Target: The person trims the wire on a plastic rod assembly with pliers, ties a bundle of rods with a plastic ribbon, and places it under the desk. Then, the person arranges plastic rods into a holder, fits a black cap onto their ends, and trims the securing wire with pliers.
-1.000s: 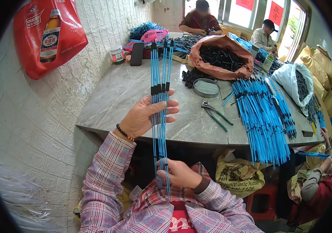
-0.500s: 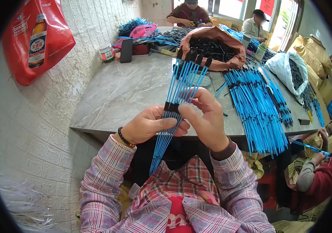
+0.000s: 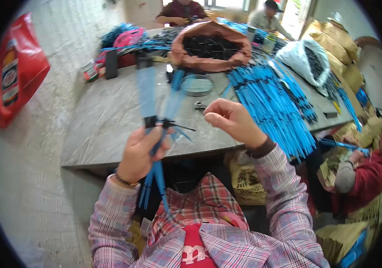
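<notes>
**Black-tipped blue rods (image 3: pixel 146 96) upright in left hand (image 3: pixel 142 149); right hand (image 3: pixel 231 120) apart**

Rods: in front of the wearer, above the near table edge, spread into two groups, blurred at the top. Black bands sit just above the fist; lower ends hang below it.

Left grip: thumb and fingers closed around the rods.

Right hand: near the rods, not touching them; fingers curled toward the thumb. From here I cannot tell whether anything is pinched there.

Pliers (image 3: pixel 200 106): head visible beside the right fingertips, rest hidden by the hand. Beyond: round dish (image 3: pixel 198 94) on the grey table (image 3: pixel 106 120), then an open brown sack (image 3: pixel 179 53) of black parts.

Right side: broad pile of blue rods (image 3: pixel 271 111), white sack (image 3: pixel 289 56) beyond.

Others: two people seated across the table; a third, red-clad person (image 3: pixel 369 174) at right.
</notes>
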A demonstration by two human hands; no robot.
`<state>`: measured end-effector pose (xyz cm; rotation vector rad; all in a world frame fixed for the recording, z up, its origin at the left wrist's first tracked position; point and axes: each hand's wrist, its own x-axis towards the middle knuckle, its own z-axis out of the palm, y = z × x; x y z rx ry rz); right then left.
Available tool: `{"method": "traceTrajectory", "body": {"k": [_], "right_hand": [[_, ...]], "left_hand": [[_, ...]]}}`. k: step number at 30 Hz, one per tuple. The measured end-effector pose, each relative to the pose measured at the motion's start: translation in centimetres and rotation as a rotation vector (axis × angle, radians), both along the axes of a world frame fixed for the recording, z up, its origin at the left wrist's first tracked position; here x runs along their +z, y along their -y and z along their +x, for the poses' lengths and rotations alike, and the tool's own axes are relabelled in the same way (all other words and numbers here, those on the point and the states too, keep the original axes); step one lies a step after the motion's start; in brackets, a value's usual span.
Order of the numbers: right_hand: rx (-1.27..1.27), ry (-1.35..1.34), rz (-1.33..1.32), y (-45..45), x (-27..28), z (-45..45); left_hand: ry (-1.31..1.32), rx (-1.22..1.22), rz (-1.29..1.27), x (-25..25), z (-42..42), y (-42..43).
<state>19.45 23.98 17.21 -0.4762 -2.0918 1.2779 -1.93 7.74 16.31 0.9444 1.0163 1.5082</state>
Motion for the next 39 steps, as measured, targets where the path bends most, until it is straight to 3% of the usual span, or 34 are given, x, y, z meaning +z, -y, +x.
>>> {"method": "traceTrajectory", "body": {"k": [2, 6, 11, 14, 18, 26, 31, 35, 39], "right_hand": [[-0.249, 0.258, 0.344, -4.1, -1.0, 3.6], [-0.62, 0.849, 0.614, -9.9, -2.9, 10.9], [-0.689, 1.093, 0.603, -9.9, -4.4, 11.9], [-1.041, 0.981, 0.837, -11.5, -5.8, 12.1], [-0.983, 1.166, 0.645, -14.5, -7.2, 14.0], [-1.168, 0.795, 0.56, -13.9, -3.7, 14.6], [-1.11, 0.678, 0.452, -14.3, -1.8, 15.2], [-0.947, 0.38, 0.44, -15.4, -1.7, 14.9], [-0.604, 0.046, -0.061, -8.7, 0.7, 8.3]], "left_hand": [[0.046, 0.035, 0.019, 0.0, -1.0, 0.8], [0.211, -0.041, 0.17, -0.3, -2.9, 1.1], [0.237, -0.015, 0.182, 0.0, -3.2, 0.7], [0.2, -0.006, 0.145, -0.9, -3.4, 0.9], [0.239, 0.023, 0.143, -1.1, -4.2, 1.6], [0.27, 0.032, 0.127, -2.2, -4.8, 1.1], [0.29, 0.009, 0.116, -2.7, -4.9, 0.6], [0.329, 0.042, 0.115, -3.0, -5.2, 0.1], [0.363, 0.146, 0.1, -2.6, -4.9, -1.0]]}}
